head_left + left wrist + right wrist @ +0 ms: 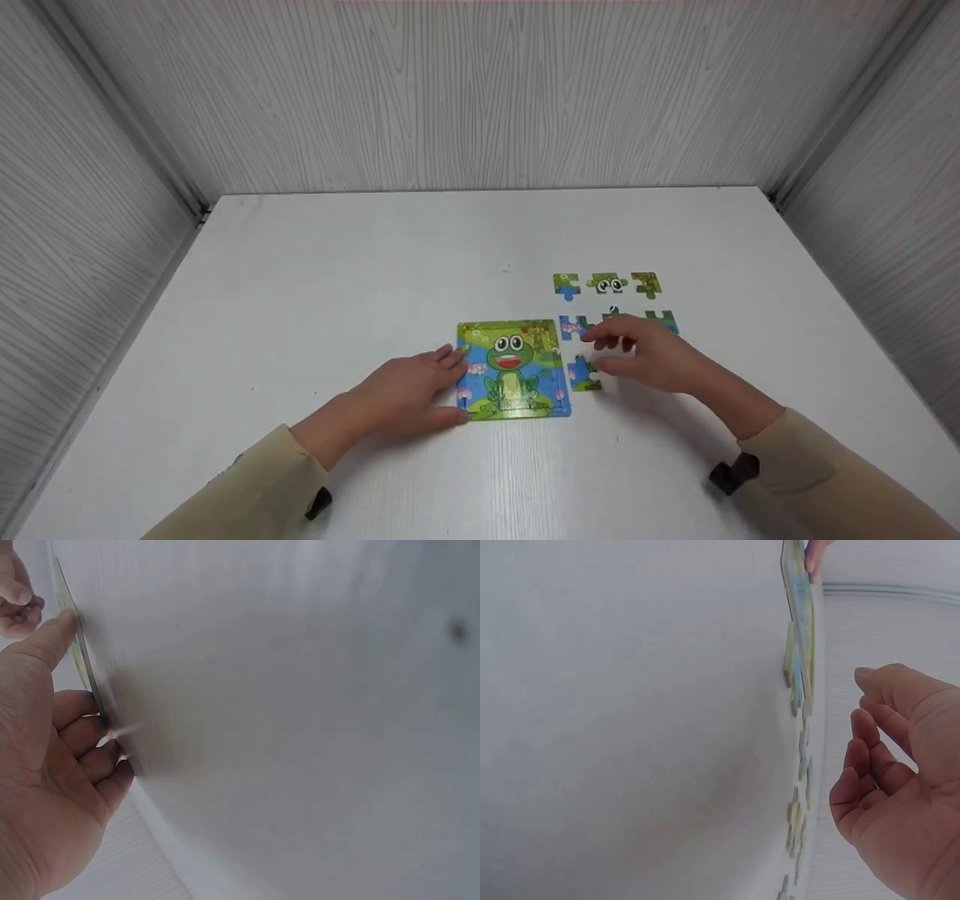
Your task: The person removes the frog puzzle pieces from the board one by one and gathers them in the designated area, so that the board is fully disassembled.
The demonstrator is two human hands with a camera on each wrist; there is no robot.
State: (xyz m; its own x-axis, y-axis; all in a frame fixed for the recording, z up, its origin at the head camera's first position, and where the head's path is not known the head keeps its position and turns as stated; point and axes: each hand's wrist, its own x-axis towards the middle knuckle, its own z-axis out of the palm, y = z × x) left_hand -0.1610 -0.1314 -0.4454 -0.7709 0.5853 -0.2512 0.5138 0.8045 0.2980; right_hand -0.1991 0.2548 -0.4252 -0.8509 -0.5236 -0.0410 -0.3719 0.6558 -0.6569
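A square frog puzzle board (pixel 517 371) lies flat on the white table. My left hand (pixel 416 390) touches its left edge, with fingers toward the upper corner and thumb at the lower one; the left wrist view shows this hand (pixel 56 742) against the board's thin edge. Over the loose pieces to the right, my right hand (pixel 652 352) hovers with loosely bent fingers. In the right wrist view nothing shows between the thumb and fingers of that hand (pixel 900 772). Beside the board are a pink-and-blue piece (pixel 570 328) and a blue-green piece (pixel 581 375). My right hand partly hides several pieces.
A back row has a green-and-blue corner piece (pixel 566 285), a piece with frog eyes (pixel 609 285) and a green corner piece (pixel 646 283). Another piece (pixel 663 320) lies beyond my right hand. Pale wood-grain panels (pixel 480 97) enclose the table's back and sides.
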